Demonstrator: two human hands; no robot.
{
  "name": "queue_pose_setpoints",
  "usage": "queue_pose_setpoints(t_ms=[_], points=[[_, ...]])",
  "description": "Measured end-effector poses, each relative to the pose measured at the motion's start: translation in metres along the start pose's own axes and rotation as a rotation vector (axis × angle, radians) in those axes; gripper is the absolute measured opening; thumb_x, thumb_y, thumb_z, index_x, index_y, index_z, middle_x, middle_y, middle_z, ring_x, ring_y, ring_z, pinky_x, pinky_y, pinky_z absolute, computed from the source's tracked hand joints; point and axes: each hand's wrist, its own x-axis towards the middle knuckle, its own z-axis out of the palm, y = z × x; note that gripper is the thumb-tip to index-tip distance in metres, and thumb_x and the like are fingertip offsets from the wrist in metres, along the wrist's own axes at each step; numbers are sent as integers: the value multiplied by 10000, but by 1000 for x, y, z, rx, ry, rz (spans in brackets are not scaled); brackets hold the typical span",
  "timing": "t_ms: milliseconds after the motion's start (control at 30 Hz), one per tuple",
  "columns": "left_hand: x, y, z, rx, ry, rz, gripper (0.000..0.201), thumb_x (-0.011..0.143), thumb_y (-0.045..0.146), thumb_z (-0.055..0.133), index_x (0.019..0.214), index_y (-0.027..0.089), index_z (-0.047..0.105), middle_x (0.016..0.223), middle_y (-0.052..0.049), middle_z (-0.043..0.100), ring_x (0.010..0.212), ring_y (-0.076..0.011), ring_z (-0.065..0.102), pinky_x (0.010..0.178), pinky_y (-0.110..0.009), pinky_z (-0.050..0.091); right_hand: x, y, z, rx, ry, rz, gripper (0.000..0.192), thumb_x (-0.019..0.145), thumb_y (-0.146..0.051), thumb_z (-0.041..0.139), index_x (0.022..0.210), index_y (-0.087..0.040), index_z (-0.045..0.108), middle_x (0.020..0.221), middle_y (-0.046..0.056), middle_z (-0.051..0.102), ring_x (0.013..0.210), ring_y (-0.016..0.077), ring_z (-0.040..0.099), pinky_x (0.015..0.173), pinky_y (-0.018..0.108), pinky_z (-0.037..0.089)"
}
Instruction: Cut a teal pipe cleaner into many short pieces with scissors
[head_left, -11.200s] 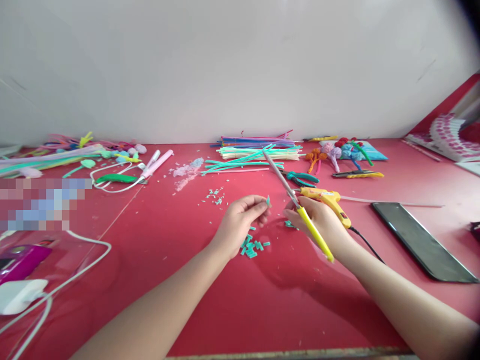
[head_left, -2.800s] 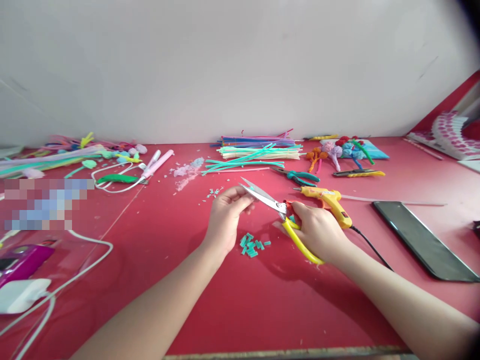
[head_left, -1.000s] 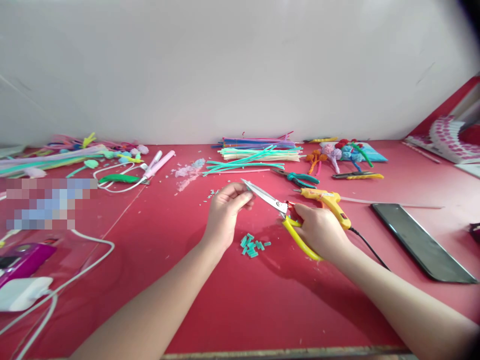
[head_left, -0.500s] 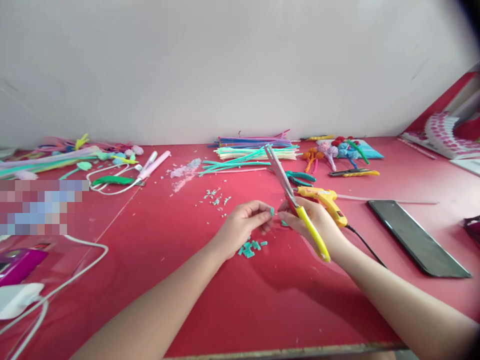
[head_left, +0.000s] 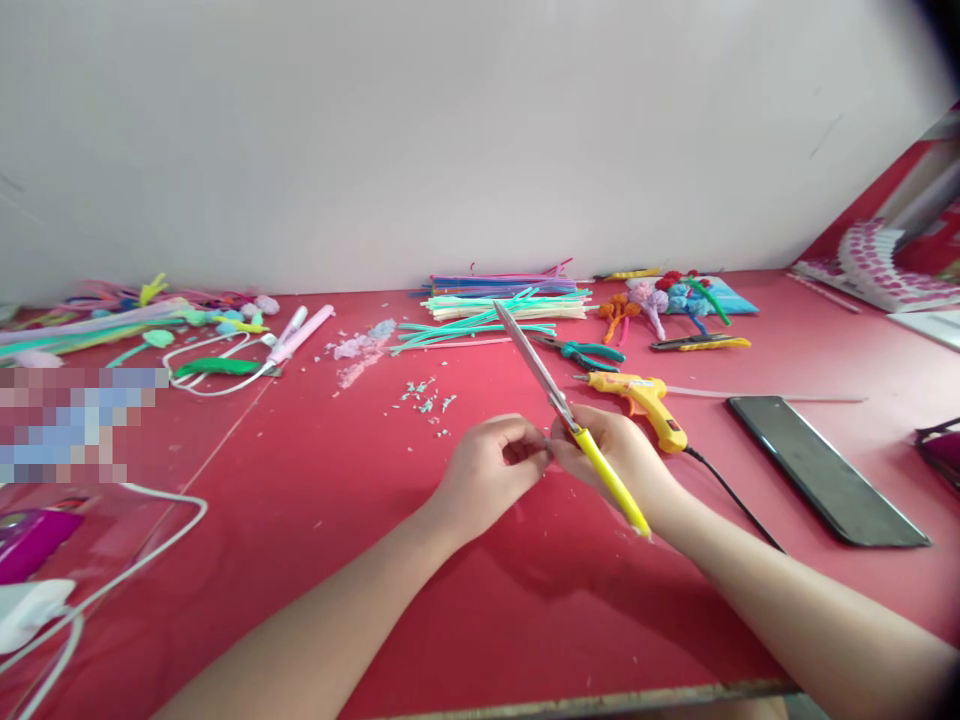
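Nearby, yellow glue gun point(head_left: 645, 398) just behind right hand point(head_left: 622, 462) clenching scissors point(head_left: 570, 432), left hand point(head_left: 491, 475) pinched shut on something hidden, phone point(head_left: 821, 468) and pliers point(head_left: 589, 351) on red tabletop point(head_left: 300, 480).

We see what is probably a home craft bench: a red table point(head_left: 525, 620) strewn with pipe cleaners point(head_left: 510, 298), a glue gun point(head_left: 645, 400), pliers point(head_left: 589, 351) and finished chenille flowers point(head_left: 667, 300).

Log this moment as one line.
left hand: fingertips pinched together, meeting right hand | right hand: grips yellow-handled scissors, blades closed, pointing up-left | surface: red table
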Motion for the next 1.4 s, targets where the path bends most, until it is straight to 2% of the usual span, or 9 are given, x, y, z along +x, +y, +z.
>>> queue_pose_setpoints(t_ms=[233, 433, 667, 1000, 1400], points=[[9, -5, -14, -307, 283, -11, 67, 667, 232, 607, 681, 166, 600, 591, 10, 552, 572, -103, 488, 571, -225, 388, 2, -1, -6, -360, 51, -76, 272, 680, -457, 501, 649, -199, 422, 522, -44, 451, 465, 88, 388, 439, 208, 227], [14, -9, -25, -535, 370, 66, 50, 661, 181, 604, 698, 150, 618, 629, 2, 563, 597, -94, 500, 576, -218, 388, 3, 3, -2, -592, 110, -85, 299, 704, -504, 456, 744, -208, 473, 598, -3, 551, 519, 128, 489, 464, 225, 235], [15, -8, -29, -574, 365, 71, 32, 653, 168, 612, 680, 153, 619, 632, 4, 565, 601, -90, 507, 582, -212, 390, 4, 12, 0, -668, 118, -111, 317, 730, -508, 424, 748, -198, 486, 542, -5, 521, 479, 130, 469, 451, 244, 191], [15, -5, -31, -585, 354, 34, 47, 633, 183, 626, 671, 155, 626, 630, -5, 572, 599, -103, 512, 576, -224, 403, 4, 11, -1, -638, 115, -119, 313, 735, -504, 412, 709, -201, 489, 544, -1, 510, 448, 116, 428, 452, 240, 192], [15, -4, -31, -577, 339, 60, 42, 654, 174, 607, 682, 165, 637, 631, 2, 581, 596, -93, 505, 574, -220, 386, 4, 12, -4, -676, 134, -123, 366, 726, -546, 395, 630, -197, 450, 473, -12, 448, 415, 98, 359, 439, 240, 162]])
